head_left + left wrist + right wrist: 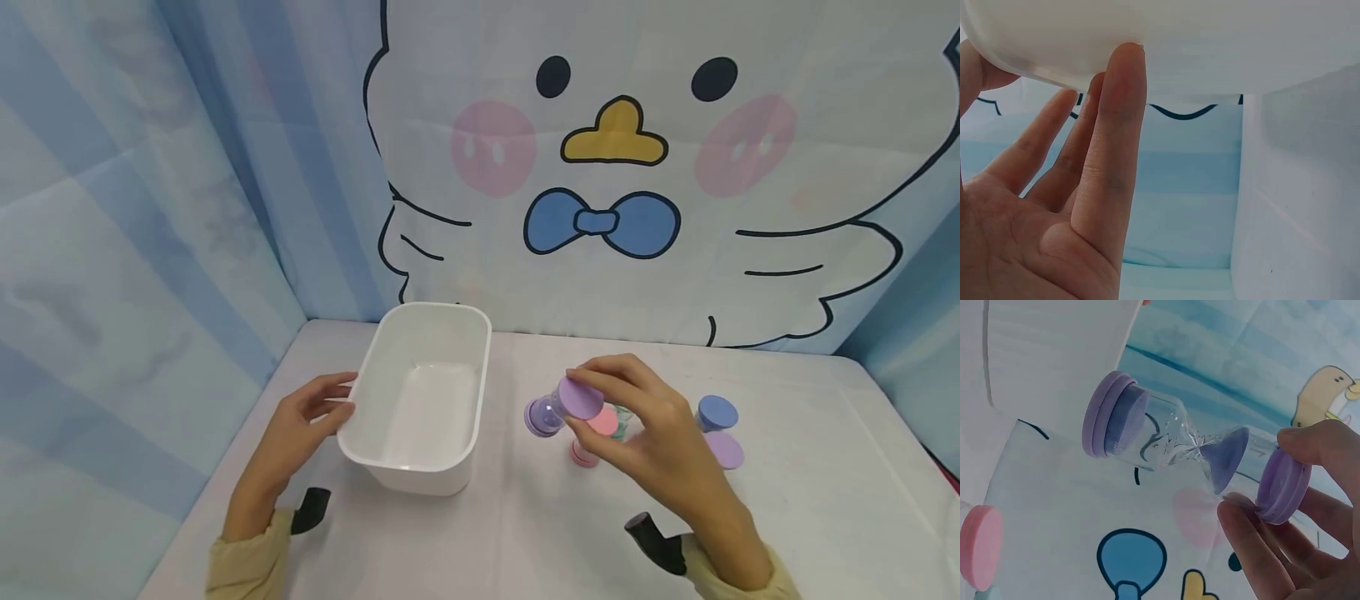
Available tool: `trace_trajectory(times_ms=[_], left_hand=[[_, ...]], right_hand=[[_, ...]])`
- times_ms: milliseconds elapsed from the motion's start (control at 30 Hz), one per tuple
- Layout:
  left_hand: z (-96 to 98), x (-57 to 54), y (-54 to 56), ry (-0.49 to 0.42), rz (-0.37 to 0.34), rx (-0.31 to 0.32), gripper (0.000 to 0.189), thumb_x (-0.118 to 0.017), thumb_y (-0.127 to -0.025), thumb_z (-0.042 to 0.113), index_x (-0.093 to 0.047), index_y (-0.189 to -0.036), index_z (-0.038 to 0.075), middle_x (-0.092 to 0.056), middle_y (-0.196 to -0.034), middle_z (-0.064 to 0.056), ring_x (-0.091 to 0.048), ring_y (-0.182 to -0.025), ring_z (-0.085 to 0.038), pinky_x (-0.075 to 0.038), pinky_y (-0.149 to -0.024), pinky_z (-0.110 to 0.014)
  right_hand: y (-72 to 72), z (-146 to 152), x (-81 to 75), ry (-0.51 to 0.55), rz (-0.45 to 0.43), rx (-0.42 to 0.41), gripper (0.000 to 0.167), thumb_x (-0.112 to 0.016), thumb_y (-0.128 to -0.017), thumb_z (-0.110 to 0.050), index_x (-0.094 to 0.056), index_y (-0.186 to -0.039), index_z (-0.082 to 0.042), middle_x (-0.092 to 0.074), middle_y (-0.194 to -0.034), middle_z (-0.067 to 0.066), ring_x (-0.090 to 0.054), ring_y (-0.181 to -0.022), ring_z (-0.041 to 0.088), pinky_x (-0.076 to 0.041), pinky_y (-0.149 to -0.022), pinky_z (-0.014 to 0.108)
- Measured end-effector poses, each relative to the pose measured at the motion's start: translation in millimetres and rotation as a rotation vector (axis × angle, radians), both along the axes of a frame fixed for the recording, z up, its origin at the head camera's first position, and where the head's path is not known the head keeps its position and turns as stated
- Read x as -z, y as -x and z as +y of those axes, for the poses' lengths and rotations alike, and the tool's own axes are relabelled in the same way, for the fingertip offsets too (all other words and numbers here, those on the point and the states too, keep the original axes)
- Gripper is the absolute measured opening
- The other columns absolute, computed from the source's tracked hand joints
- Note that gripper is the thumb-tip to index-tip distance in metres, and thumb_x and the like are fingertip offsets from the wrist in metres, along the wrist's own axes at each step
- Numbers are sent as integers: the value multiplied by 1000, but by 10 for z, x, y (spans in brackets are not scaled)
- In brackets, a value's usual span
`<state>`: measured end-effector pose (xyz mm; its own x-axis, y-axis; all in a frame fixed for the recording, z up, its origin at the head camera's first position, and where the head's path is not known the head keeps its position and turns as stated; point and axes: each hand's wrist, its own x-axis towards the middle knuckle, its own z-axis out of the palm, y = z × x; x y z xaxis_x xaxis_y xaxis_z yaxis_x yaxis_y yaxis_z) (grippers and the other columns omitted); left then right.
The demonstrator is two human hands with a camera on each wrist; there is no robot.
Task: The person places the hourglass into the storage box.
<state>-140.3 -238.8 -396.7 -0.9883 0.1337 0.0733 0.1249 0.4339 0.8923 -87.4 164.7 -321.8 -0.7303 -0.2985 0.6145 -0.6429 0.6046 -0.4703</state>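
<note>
Head view: a purple sand timer (564, 404) is held clear of the white table (810, 500), just right of the white bin (420, 400), by the right hand (652, 433). In the right wrist view, the fingertips (1254, 537) and thumb are seen pinching the near purple end cap, the glass waist and far cap projecting free and tilted. The left hand (300, 421) is laid against the bin's left wall, its fingers (1116, 125) straight and close together, touching under the rim, gripping nothing. Other timers, a pink one (592, 433) and a blue and lilac one (718, 429), remain on the table behind the right hand. The timer is judged light and rigid, but fragile at the thin clear neck (smooth, probably slippery); hold is best taken at the end caps.
</note>
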Motion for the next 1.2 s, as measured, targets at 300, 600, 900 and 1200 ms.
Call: trace_trajectory(times_ms=[300,600,900,1200], left_hand=[[-12,6,-6,15,0,-6,48,-65,-97,28,-53,-140,11,-61,-128,-15,-64,-108,-18,-56,-80,-25],[0,16,3,13,-4,-9,48,-64,-98,28,-53,-141,10,-61,-129,-16,-63,-111,-27,-56,-80,-25],[-11,27,11,1,6,3,47,-64,-98,26,-53,-141,9,-61,-128,-16,-63,-101,-2,-56,-80,-25],[-13,26,10,-2,2,4,48,-64,-98,27,-53,-140,10,-61,-128,-16,-63,-103,-6,-56,-80,-25]], right_hand=[[78,-130,-46,24,10,-18,53,-89,-69,-4,-70,-118,-7,-63,-119,4,-62,-107,17,-46,-93,10],[169,-237,-86,71,87,-64,55,-88,-67,3,-71,-119,-8,-64,-118,3,-64,-105,17,-48,-91,11],[277,-349,-103,119,137,-143,55,-87,-67,4,-70,-119,-5,-64,-117,6,-65,-101,19,-51,-89,16],[347,-463,-93,142,100,-162,53,-86,-70,3,-70,-120,-7,-63,-116,4,-65,-102,17,-57,-85,28]])
